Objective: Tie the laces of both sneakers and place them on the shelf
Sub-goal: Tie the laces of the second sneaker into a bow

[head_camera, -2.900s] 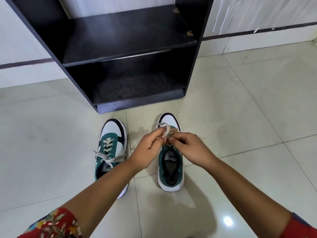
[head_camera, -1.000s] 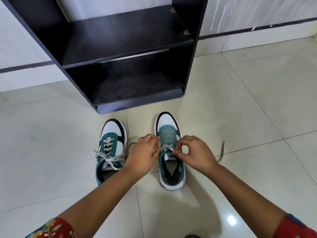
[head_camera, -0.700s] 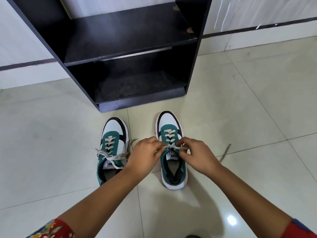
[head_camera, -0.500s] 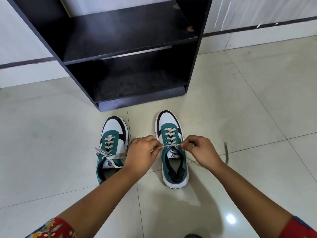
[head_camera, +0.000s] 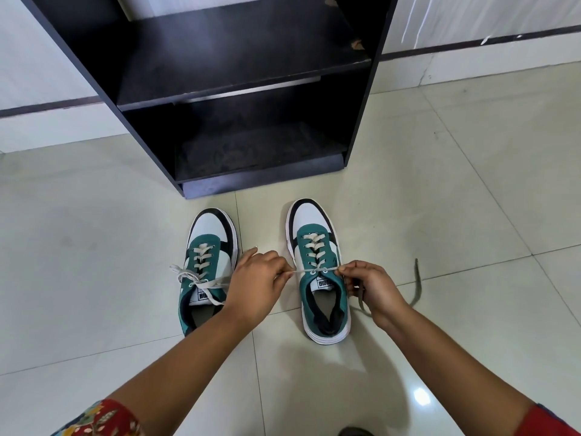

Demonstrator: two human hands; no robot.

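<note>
Two green, white and black sneakers stand side by side on the tiled floor, toes toward a black shelf [head_camera: 239,80]. The left sneaker [head_camera: 206,265] has a tied bow with loops lying to its sides. My left hand [head_camera: 256,286] and my right hand [head_camera: 372,287] sit on either side of the right sneaker [head_camera: 317,262]. Each pinches one end of its white lace [head_camera: 309,271], drawn taut across the top eyelets. The lace's free end [head_camera: 416,284] trails onto the floor to the right of my right hand.
The shelf stands against a pale wall [head_camera: 47,58], with two dark, dusty boards and nothing on them. Its base [head_camera: 264,180] is a short way in front of the sneaker toes. Light floor tiles [head_camera: 456,199] spread to both sides.
My hands have come down from holding a loop above the right sneaker and moved apart sideways, pulling its lace tight. The free lace end now lies out on the floor at the right.
</note>
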